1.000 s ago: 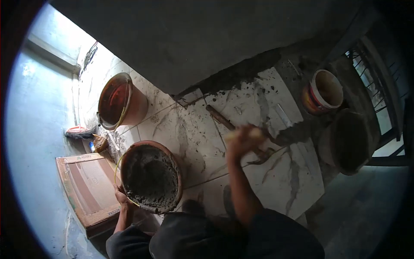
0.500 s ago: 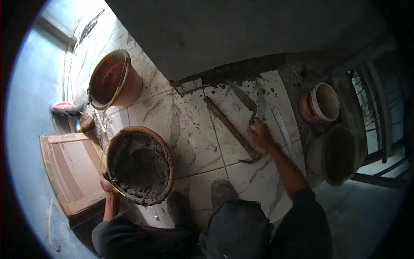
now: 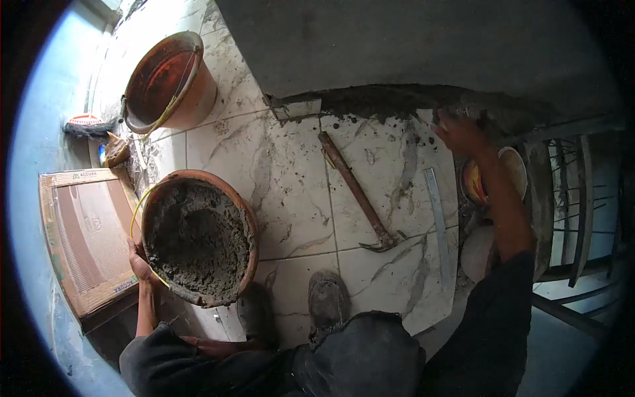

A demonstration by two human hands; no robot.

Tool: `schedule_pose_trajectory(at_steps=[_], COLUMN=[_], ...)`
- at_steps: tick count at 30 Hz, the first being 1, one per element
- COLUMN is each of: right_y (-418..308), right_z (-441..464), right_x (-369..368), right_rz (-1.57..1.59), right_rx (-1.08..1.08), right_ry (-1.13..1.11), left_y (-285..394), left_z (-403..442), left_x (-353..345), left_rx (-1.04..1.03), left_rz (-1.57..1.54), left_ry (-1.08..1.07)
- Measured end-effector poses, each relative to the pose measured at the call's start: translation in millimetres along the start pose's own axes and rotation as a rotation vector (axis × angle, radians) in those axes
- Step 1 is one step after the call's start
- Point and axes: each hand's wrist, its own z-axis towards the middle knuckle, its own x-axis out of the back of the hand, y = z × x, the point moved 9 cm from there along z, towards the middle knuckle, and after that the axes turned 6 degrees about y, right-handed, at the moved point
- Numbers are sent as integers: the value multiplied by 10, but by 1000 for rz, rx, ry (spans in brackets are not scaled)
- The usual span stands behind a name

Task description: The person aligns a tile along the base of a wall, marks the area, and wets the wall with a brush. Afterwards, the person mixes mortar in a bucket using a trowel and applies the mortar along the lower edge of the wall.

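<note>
My left hand (image 3: 139,263) grips the near left rim of a round orange-brown bucket (image 3: 246,205), tilted towards me, beside its yellow handle. Wet grey mortar (image 3: 198,241) fills much of it. My right hand (image 3: 460,134) is closed at the far edge of the tiles, by the dark mortar strip (image 3: 377,100) along the base of the grey slab. The trowel in that hand hardly shows; its blade is hidden or blurred. A claw hammer (image 3: 354,188) with a wooden handle lies on the tiles, and a metal ruler-like strip (image 3: 438,221) lies to its right.
A second orange bucket (image 3: 202,92) stands at the upper left. Against the blue wall lies a framed, cardboard-edged panel (image 3: 92,231). A small paint pail (image 3: 514,173) is partly behind my right forearm. The grey slab (image 3: 397,46) overhangs at the top; metal bars (image 3: 582,205) stand at right.
My right hand has moved up and right with the trowel, from beside the hammer to the mortar strip. My left hand still grips the bucket. The camera view has shifted slightly.
</note>
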Motion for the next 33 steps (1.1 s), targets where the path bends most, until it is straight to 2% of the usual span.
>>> schedule_pose_trajectory(at_steps=[2,4,5,7,8,9,13,15,16,18,19,21,24,26,27,29,30,31,32,33], right_y=[28,35,-9,-156,-175,-158,-105,46,-21,-9,7,129,189,194,126,-560,-831,-1107,-1446,-1895], right_z=[-194,-173,-121,81,263,404,748,760,737,633,586,520,209,-64,-201,-508,-624,-717,-793,-881], right_x=[-207,-507,-747,-879,-893,-897,-645,-599,-521,-502,-472,-277,177,398,499,798,790,785,844,923], right_rz=[-29,-59,-121,-192,-117,-41,-220,-240,-241,-132,-126,-135,-322,-343,-352,-361,-195,-28,-13,20], right_rx=[65,125,176,232,127,20,72,115,117,-33,-35,-55,-45,-67,-76,59,99,145,174,258], right_ry=[-16,-35,-120,-209,-274,-339,-277,-130,-141,-401,-402,-309,-197,-143,-99,-58,-50,-45,-45,-67], left_y=[-1,60,15,-13,-34,-11,9,18,-17,-23,19,-91,-34,39,57,151,136,162,304,494], left_z=[23,-62,-67,-2,23,-43,-14,-79,-50,41,86,271,58,-71,-122,-234,-71,-125,-327,-498], left_x=[66,-150,-135,-49,-31,-130,-30,-154,-105,84,166,459,116,-142,-205,-362,-209,-307,-468,-551], left_rx=[-7,-12,18,18,14,23,-4,24,34,8,-49,-37,-12,17,17,57,20,13,-37,-170], left_rz=[13,-87,-45,-62,-71,-76,15,-70,-69,-42,-14,-11,-41,-147,-121,-74,-63,-89,41,289], left_ry=[-4,-197,-73,-107,-147,-67,-53,-66,-62,-62,-21,-49,-41,-149,-112,-23,-158,-120,87,201])
